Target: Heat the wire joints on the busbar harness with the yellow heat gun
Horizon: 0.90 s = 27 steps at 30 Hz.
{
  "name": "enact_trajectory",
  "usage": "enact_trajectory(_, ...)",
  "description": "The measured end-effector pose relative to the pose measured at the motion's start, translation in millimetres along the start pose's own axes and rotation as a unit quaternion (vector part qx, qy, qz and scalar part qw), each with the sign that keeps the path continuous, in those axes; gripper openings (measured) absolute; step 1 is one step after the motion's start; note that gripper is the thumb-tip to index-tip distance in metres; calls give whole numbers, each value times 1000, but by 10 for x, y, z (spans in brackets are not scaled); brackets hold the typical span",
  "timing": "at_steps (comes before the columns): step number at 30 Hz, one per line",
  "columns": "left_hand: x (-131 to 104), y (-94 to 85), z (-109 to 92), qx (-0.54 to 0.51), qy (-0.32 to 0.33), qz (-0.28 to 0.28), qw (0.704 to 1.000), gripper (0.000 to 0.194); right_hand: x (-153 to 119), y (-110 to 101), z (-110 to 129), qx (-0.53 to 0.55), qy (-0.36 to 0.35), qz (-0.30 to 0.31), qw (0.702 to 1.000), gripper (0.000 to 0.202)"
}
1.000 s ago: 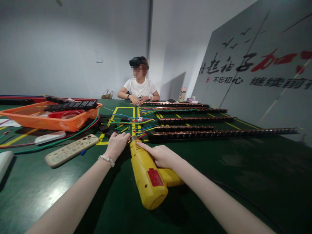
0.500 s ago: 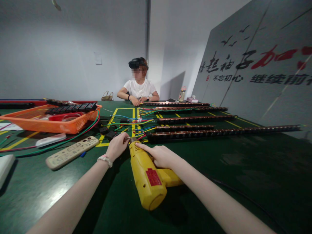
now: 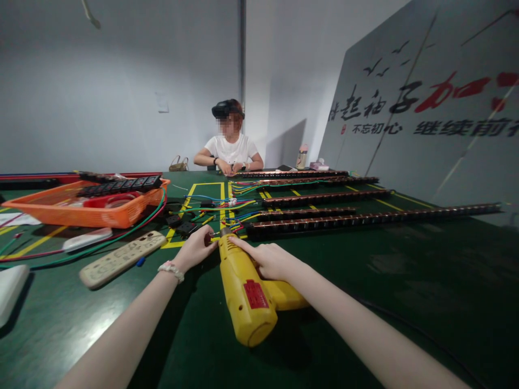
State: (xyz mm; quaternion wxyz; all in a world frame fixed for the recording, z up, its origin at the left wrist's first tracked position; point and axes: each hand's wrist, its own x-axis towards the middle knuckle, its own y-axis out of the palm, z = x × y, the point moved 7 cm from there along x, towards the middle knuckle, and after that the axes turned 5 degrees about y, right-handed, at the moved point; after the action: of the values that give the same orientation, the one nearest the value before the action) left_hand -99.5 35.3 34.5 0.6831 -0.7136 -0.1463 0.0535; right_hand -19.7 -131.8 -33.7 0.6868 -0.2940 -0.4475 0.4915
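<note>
On table (image 3: 365,281): note black strip (image 3: 121,185) in orange basket (image 3: 97,218), yellow gun (image 3: 243,292) gripped in right hand (image 3: 273,263); cannot tell grip of left hand (image 3: 195,248).

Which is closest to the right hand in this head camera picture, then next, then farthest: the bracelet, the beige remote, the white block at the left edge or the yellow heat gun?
1. Yellow heat gun: in the right hand.
2. Bracelet: to the left.
3. Beige remote: left, past the bracelet.
4. White block: far left, cut off.
</note>
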Motion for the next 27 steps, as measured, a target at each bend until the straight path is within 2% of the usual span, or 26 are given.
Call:
enact_trajectory(6,13,21,57,28,-19,-6,999,22,-34,15,-68,0,10,3,1000,93)
enact_trajectory(14,-4,-34,-89,113,-6,-13,994,24,-202,33,-365,-6,61,10,998,89)
enact_trajectory(27,8,-61,-190,183,14,-8,983,19,-172,10,-240,-42,21,-4,999,93)
